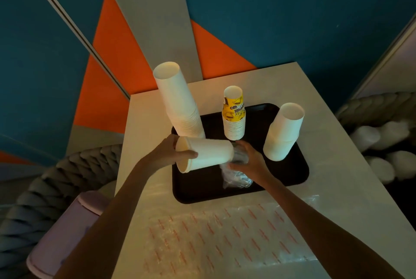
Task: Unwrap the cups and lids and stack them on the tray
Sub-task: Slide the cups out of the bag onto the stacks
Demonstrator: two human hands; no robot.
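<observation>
A black tray (292,177) lies on a white table. On it stand a tall white cup stack (177,101), a yellow-topped cup stack (234,116) and a shorter white cup stack (283,132). My left hand (168,152) grips a short stack of white cups (207,154), held sideways above the tray's near left. My right hand (249,161) pinches clear crumpled plastic wrap (236,177) at the base end of that stack. The wrap hangs down to the tray.
The white table (337,188) fills the middle. A clear plastic sheet with red print (225,233) lies flat on its near part. A purple bin (65,233) stands at the near left. Braided grey cushions (45,188) flank both sides.
</observation>
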